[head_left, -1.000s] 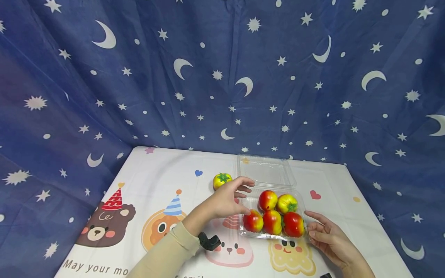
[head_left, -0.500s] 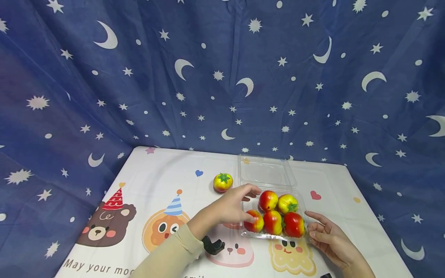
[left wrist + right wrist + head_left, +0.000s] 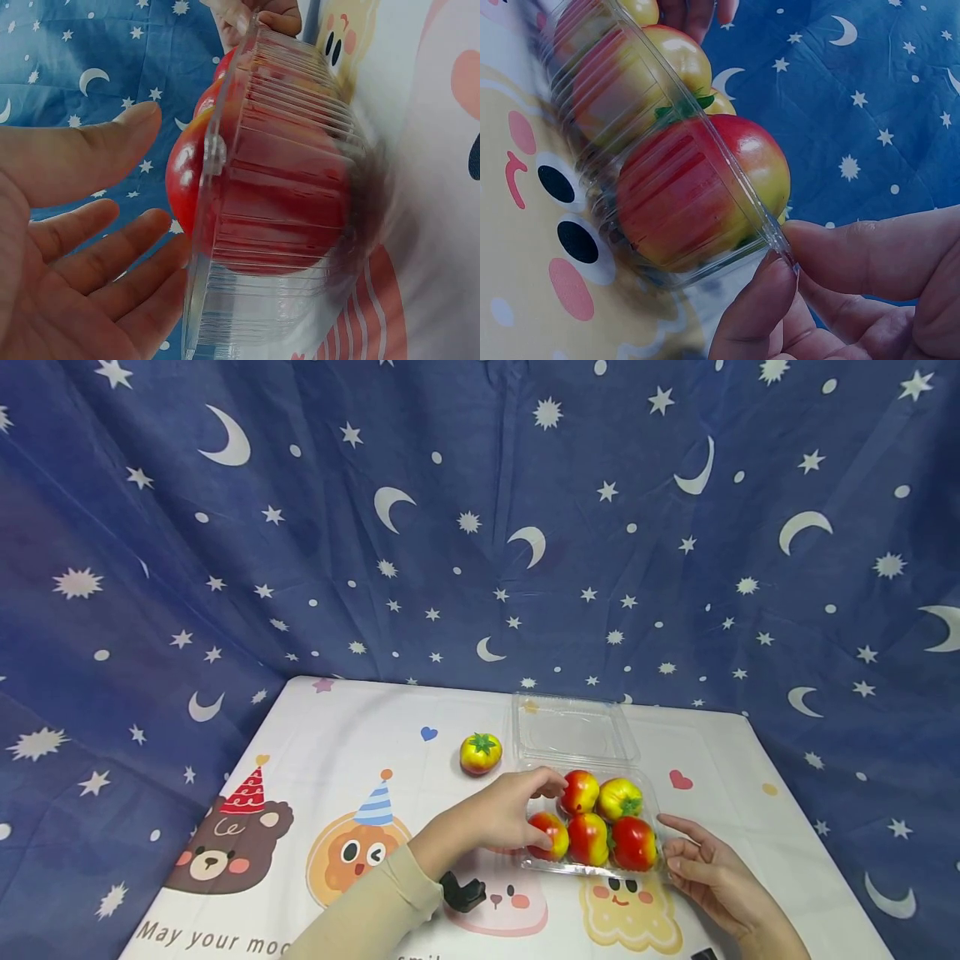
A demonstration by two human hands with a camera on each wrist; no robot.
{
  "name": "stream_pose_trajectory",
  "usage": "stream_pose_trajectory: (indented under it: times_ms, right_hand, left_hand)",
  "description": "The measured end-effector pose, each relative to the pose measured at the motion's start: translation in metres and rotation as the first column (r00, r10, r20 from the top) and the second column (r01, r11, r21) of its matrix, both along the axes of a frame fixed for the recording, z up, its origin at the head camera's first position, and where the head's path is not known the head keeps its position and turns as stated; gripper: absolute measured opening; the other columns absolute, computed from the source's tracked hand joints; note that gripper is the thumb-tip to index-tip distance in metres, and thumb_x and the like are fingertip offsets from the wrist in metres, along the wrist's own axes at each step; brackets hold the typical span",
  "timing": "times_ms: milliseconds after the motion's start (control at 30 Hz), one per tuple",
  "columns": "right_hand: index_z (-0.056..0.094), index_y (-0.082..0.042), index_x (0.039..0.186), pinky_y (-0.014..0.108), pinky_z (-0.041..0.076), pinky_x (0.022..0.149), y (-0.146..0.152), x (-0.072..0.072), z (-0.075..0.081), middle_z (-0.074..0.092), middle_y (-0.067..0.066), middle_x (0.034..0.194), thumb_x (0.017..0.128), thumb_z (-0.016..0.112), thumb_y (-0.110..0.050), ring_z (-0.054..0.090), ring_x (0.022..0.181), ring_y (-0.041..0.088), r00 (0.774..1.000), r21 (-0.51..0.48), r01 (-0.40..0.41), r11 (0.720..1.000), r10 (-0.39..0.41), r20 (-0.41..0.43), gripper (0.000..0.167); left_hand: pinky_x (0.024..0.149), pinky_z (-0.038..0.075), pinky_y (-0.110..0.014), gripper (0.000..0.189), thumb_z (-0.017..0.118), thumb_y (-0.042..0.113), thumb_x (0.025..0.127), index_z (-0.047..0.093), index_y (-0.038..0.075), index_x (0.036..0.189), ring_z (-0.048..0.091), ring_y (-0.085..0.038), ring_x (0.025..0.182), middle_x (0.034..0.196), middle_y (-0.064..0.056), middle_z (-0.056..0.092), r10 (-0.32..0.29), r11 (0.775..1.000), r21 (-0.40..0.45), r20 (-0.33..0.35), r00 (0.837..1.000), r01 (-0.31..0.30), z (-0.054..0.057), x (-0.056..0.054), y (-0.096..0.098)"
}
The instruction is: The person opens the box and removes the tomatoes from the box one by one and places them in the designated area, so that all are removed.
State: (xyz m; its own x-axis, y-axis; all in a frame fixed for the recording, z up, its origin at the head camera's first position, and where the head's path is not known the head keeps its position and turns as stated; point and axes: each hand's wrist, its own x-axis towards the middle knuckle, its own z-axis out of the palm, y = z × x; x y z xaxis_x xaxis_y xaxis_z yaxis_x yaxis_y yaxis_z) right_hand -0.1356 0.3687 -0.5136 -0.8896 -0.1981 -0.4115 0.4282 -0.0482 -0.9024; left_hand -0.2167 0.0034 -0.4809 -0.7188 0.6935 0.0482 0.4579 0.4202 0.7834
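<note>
A clear plastic clamshell box (image 3: 536,867) lies with its lid (image 3: 573,731) folded back, away from the person. Several glossy red-and-yellow toy fruits (image 3: 588,840), tomato-like with green leafy tops, sit in its base. Over the base's left end is my left hand (image 3: 513,810), its thumb near the front-left fruit (image 3: 550,836). In the left wrist view, a gap shows between thumb and spread fingers, with no fruit gripped. My right hand (image 3: 716,885) pinches the box's right rim between thumb and forefinger, clearest in the right wrist view.
One more toy fruit (image 3: 481,753) lies on the cloth left of the box. A white tablecloth (image 3: 360,718) with cartoon prints covers the table. Behind it hangs a blue curtain (image 3: 450,527) with moons and stars.
My left hand has moved slightly right and toward the person, from beside the loose fruit to the box's left end. The right hand stays at the rim.
</note>
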Motion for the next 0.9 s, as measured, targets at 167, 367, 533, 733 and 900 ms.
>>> stream_pose_trajectory:
  times_ms: [167, 367, 533, 733, 900]
  right_hand:
    - [0.056, -0.042, 0.134, 0.019, 0.062, 0.086, -0.0004, 0.0001, 0.0004, 0.068, -0.008, 0.101, 0.103, 0.062, 0.002, 0.064, 0.090, 0.008, 1.000, 0.000, -0.002, 1.000, 0.002, -0.010, 0.054]
    - [0.055, -0.042, 0.134, 0.019, 0.061, 0.087, -0.0003, -0.0015, 0.0013, 0.068, -0.007, 0.101, 0.103, 0.063, 0.001, 0.064, 0.091, 0.008, 1.000, 0.007, 0.006, 1.000, -0.006, 0.002, 0.054]
    - [0.056, -0.043, 0.134, 0.019, 0.061, 0.087, -0.0001, -0.0011, 0.0006, 0.069, -0.008, 0.101, 0.103, 0.061, 0.001, 0.064, 0.090, 0.008, 1.000, -0.005, -0.007, 1.000, 0.007, 0.007, 0.054]
    - [0.054, -0.043, 0.134, 0.019, 0.061, 0.088, 0.0005, -0.0008, 0.0004, 0.068, -0.008, 0.102, 0.104, 0.062, 0.000, 0.064, 0.091, 0.008, 1.000, -0.003, 0.000, 1.000, 0.000, 0.025, 0.053]
    - [0.054, -0.042, 0.135, 0.019, 0.061, 0.087, 0.0001, -0.0016, 0.0004, 0.068, -0.008, 0.103, 0.103, 0.063, 0.000, 0.064, 0.091, 0.008, 1.000, 0.005, 0.007, 1.000, -0.007, 0.024, 0.054]
  left_hand:
    - [0.121, 0.050, -0.037, 0.073, 0.092, 0.016, 0.085, 0.054, 0.022, 0.148, 0.064, -0.012, 0.136, 0.139, 0.003, 0.072, -0.015, 1.000, -0.026, -0.006, 1.000, 0.015, -0.0013, -0.0017, 0.0019]
    - [0.118, 0.052, -0.032, 0.068, 0.092, 0.015, 0.085, 0.057, 0.022, 0.143, 0.065, -0.008, 0.132, 0.137, 0.005, 0.073, -0.039, 0.998, -0.043, -0.004, 0.999, 0.039, -0.0014, -0.0038, 0.0041]
    - [0.116, 0.053, -0.029, 0.066, 0.092, 0.015, 0.085, 0.058, 0.023, 0.141, 0.065, -0.005, 0.128, 0.135, 0.006, 0.074, -0.060, 0.997, -0.057, 0.026, 0.998, 0.061, -0.0016, -0.0049, 0.0046]
    - [0.113, 0.053, -0.026, 0.067, 0.093, 0.016, 0.083, 0.059, 0.024, 0.139, 0.066, -0.003, 0.122, 0.129, 0.009, 0.075, -0.082, 0.993, -0.079, 0.040, 0.996, 0.084, -0.0020, -0.0055, 0.0061]
    - [0.109, 0.054, -0.023, 0.067, 0.094, 0.013, 0.081, 0.060, 0.023, 0.138, 0.065, 0.000, 0.114, 0.126, 0.009, 0.075, -0.097, 0.990, -0.100, 0.038, 0.994, 0.101, 0.0001, -0.0047, 0.0076]
